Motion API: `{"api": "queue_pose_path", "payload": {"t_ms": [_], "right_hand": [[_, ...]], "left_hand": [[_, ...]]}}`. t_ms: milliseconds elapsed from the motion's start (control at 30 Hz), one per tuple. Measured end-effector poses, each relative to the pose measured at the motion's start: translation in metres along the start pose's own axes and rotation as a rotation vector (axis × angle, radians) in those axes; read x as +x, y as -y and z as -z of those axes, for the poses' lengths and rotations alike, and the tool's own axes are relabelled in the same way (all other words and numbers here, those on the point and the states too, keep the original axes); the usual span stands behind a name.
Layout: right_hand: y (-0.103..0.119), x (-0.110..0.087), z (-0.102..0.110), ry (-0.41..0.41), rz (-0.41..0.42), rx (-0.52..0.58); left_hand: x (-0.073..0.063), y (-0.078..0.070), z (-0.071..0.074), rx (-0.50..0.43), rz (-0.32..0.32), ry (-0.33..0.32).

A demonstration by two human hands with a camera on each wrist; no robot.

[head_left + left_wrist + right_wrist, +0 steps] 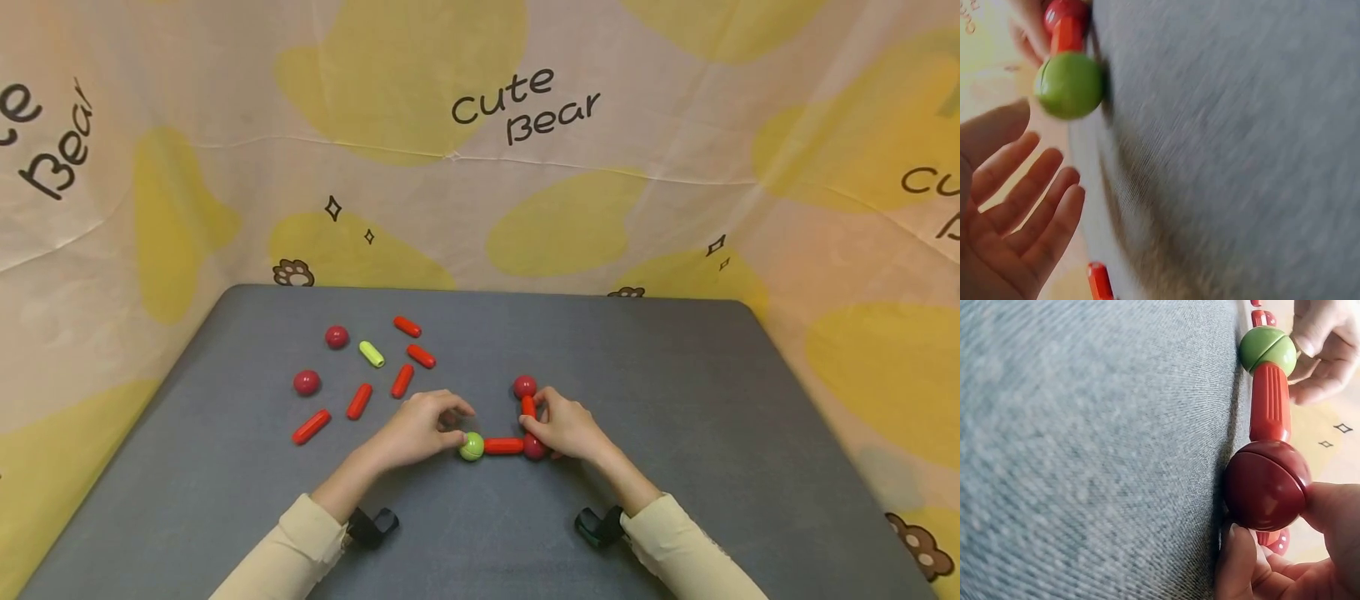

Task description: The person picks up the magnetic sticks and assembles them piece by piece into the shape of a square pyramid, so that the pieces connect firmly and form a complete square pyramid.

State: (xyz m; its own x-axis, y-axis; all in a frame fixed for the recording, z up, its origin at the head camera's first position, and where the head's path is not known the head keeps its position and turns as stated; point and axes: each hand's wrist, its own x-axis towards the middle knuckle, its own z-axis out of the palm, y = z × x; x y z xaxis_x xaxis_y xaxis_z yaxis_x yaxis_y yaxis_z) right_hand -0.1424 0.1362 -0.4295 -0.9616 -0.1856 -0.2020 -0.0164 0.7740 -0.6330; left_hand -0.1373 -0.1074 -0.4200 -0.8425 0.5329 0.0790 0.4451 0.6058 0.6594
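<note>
From where I stand, the joined piece lies on the grey tabletop (675, 367), in front of the person and between the two hands. It forms an L: a green ball (472, 447), a near red rod (504, 446), a dark red corner ball (534, 447), then a far red rod (528, 406) ending at a red end ball (525, 387).

Right hand (566, 425): thumb and fingers pinch the corner ball. Left hand (427, 425): fingers spread and slightly bent, gripping nothing; the thumb tip is just beside the green ball, and whether it touches I cannot tell.

Loose stock to the left: five red rods (359, 401), one yellow-green rod (371, 354) and two red balls (307, 382).

Assessment: the step in hand appears to be steadying and adjusting the L. The right hand should keep its pinch on the corner ball, since both rods meet there and a twist could loosen either. The left hand would do well to take the green ball from opposite sides and push straight along the near rod; a sideways press may roll the piece. How deeply the rods are seated is not visible.
</note>
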Motion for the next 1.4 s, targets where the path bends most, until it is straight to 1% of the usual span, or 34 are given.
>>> {"api": "queue_pose_path", "payload": {"t_ms": [67,200,300,367,467,533,600,800,900,1133,1267,1400], "right_hand": [[0.0,0.0,0.0,0.002,0.0,0.007],[0.0,0.0,-0.001,0.006,-0.004,0.022],[0.0,0.0,-0.001,0.009,-0.008,0.03],[-0.001,0.0,-0.001,0.01,-0.011,0.035],[-0.001,0.0,0.0,0.012,-0.012,0.038],[-0.001,0.0,-0.001,0.014,-0.011,0.037],[-0.001,0.0,-0.001,0.016,-0.01,0.039],[-0.001,0.0,-0.001,0.015,-0.005,0.049],[-0.001,0.0,-0.001,0.016,-0.004,0.055],[-0.004,0.0,-0.003,0.013,-0.003,0.059],[-0.004,0.0,-0.003,0.011,-0.003,0.066],[-0.004,0.0,-0.002,0.012,0.001,0.068]], "left_hand": [[0.001,0.002,0.005,-0.001,0.041,-0.079],[0.002,0.008,0.014,0.004,0.116,-0.277],[0.002,0.014,0.018,0.008,0.157,-0.412],[0.003,0.019,0.02,0.001,0.182,-0.472],[0.004,0.027,0.022,-0.01,0.232,-0.521],[0.004,0.032,0.023,-0.006,0.271,-0.53],[0.004,0.037,0.023,0.006,0.309,-0.524],[0.004,0.043,0.022,0.075,0.395,-0.447],[0.004,0.043,0.022,0.1,0.425,-0.426],[0.005,0.043,0.021,0.153,0.461,-0.42],[0.005,0.044,0.021,0.148,0.478,-0.42],[0.006,0.045,0.022,0.146,0.472,-0.428]]}}
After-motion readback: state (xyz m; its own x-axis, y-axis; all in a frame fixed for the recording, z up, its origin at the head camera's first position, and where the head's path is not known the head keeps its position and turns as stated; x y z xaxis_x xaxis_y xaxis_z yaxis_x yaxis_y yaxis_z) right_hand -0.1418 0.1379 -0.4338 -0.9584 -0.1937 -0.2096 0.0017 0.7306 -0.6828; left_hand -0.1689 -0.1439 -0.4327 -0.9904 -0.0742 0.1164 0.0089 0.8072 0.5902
